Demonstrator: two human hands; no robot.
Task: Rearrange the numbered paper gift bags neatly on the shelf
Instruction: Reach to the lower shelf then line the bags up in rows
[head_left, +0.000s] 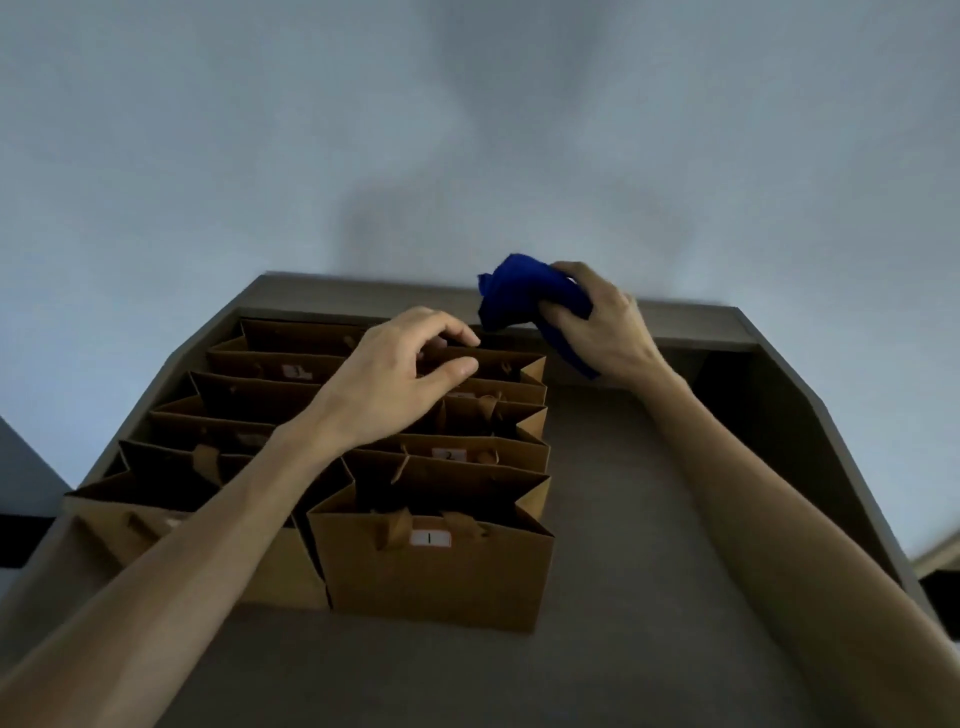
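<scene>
Left hand (400, 364) is reaching over the far brown paper bags (431, 566) on the shelf (649, 519), fingers curled, grip on a rim unclear. Right hand (597, 322) is clutching a blue cloth (519, 293), fingers clamped.

Brown paper bags (431, 566) are standing in rows on the shelf (649, 519). The left hand (400, 374) is reaching over the back bags with curled fingers. The right hand (597, 322) is squeezing a blue cloth (519, 296).

Plain pale blue-grey wall (467, 114) fills far half, w/ soft dark shadows at centre. Grey-brown shelf unit (649, 519) runs near to far, raised side lips L & R, low back ledge (696, 327) at far end vs the wall. Light dim, cool. Dark strip (21, 540) at left edge; can't tell what.
</scene>
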